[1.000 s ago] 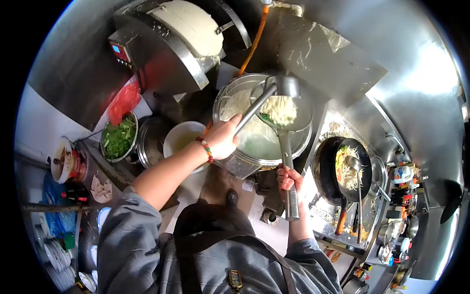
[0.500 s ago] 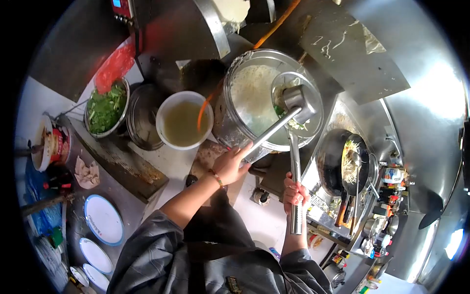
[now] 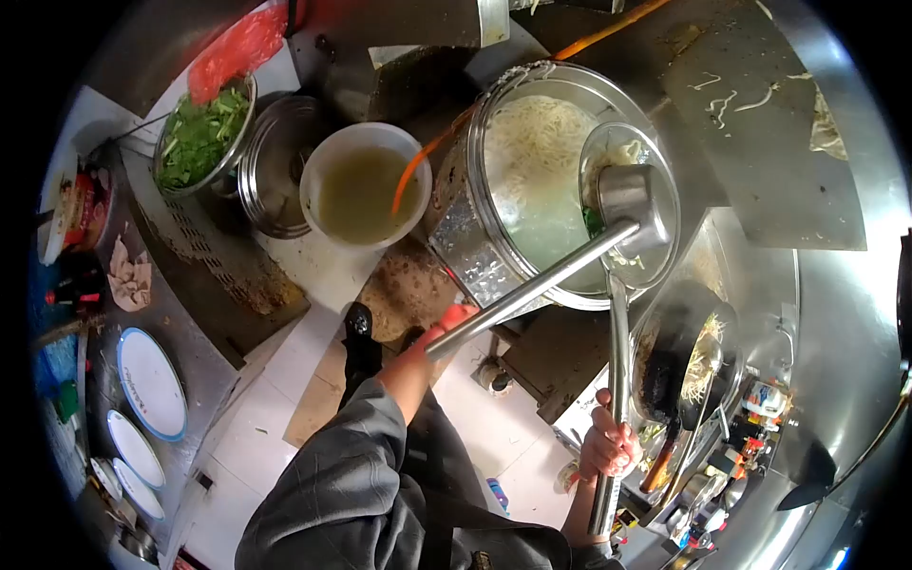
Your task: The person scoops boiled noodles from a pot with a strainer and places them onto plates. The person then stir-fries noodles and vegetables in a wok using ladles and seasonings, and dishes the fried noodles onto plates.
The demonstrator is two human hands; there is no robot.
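Observation:
My right hand (image 3: 611, 446) is closed around the metal handle of a strainer (image 3: 646, 142), whose basket sits over the right side of the noodle pot (image 3: 482, 190). Noodles and some greens show in the basket, partly hidden under a steel ladle (image 3: 627, 195). The ladle's long handle slants down to the left, crossing over my left hand (image 3: 453, 321) and wrist. Those fingers are blurred and partly behind the handle, so their grip does not show. Cloudy liquid and pale noodles fill the pot.
Left of the pot stand a white tub (image 3: 309, 190) of broth, a steel pot (image 3: 275, 161) and a bowl of chopped greens (image 3: 214, 138). Plates (image 3: 152, 385) lie on the left counter. At right, a wok (image 3: 655, 366), a pan with shredded food (image 3: 703, 366) and seasoning bottles (image 3: 765, 404) stand.
The view has shifted and turned. My left hand has slid lower, under the ladle handle, whose end now shows beyond it. My right hand keeps hold of the strainer over the pot.

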